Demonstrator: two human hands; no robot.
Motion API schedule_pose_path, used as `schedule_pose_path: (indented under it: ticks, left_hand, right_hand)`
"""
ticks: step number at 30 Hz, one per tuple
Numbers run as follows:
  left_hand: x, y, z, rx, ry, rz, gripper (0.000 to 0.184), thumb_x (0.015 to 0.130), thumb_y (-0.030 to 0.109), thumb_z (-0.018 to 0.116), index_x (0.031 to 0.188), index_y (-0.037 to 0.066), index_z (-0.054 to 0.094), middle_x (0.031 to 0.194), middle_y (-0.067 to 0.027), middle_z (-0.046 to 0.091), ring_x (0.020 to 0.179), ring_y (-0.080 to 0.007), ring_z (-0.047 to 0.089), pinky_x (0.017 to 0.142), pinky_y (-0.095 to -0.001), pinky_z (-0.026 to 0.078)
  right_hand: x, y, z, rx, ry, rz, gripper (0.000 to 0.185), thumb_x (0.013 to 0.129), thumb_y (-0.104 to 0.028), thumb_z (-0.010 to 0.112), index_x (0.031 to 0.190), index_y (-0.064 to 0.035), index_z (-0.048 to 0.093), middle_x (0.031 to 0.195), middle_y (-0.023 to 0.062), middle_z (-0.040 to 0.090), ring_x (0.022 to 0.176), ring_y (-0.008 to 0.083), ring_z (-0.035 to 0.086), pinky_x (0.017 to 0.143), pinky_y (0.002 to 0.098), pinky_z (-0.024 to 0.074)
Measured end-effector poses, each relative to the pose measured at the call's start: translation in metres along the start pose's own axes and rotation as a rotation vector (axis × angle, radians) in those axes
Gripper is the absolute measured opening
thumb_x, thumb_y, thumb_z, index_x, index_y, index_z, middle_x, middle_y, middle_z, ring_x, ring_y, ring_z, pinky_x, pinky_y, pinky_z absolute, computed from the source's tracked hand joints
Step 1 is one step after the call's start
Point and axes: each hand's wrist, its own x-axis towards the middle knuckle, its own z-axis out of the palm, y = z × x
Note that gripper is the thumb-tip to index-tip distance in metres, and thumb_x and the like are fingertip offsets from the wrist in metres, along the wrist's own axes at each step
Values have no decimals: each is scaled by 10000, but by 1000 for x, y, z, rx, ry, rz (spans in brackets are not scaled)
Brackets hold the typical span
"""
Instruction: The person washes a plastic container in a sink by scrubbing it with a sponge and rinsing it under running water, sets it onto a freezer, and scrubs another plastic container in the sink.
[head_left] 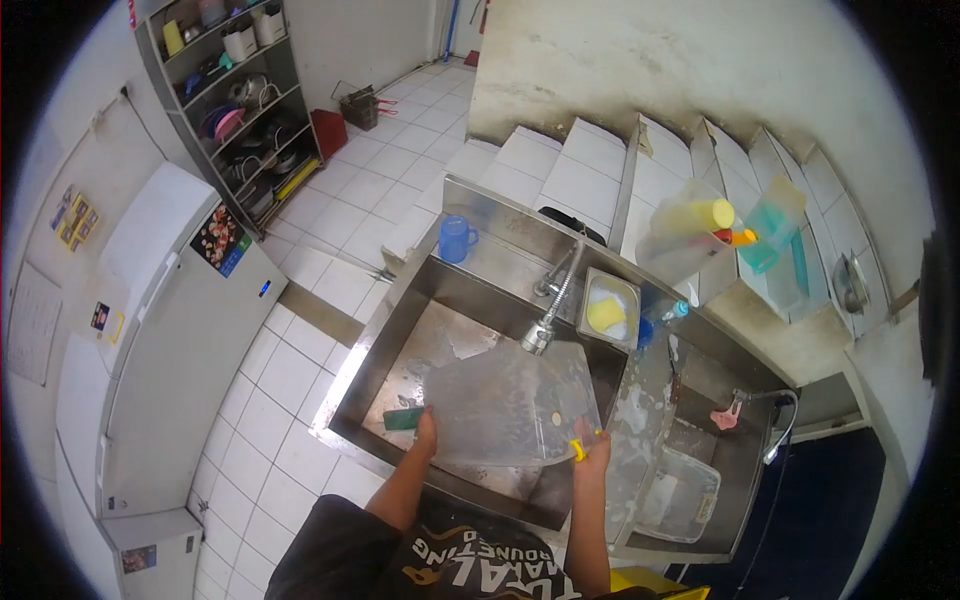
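A large translucent plastic container [505, 405] is tilted over the left steel sink basin, below the faucet head [537, 338]. My left hand [427, 433] is closed on a green scouring pad [402, 419] at the container's left edge. At its lower right corner, my right hand [594, 450] grips the container beside a yellow piece [577, 450]. A steel tray [612, 283] with a yellow sponge [605, 314] and suds sits behind the basin, to the right of the faucet.
A blue mug [456, 240] stands on the sink's back ledge. The right basin [745, 460] holds a clear container [678, 497]; a pink cloth [726, 415] lies near its tap. Plastic pitchers [680, 235] stand on the steps behind. A white freezer [190, 370] is at left.
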Motion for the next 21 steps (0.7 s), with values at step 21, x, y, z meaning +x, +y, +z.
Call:
schedule_pose_path:
  ticks: [21]
  left_hand:
    - [-59,81,-33,-375,106,-149,239,983,151,394,1092,33,571,969,-123,614,813,-267,631,701,-441,565]
  right_hand:
    - [48,21,-141,-209,-27,254,298,915,-259,514,1105,-40,585,970,112,661,810,282,660,720,387,562]
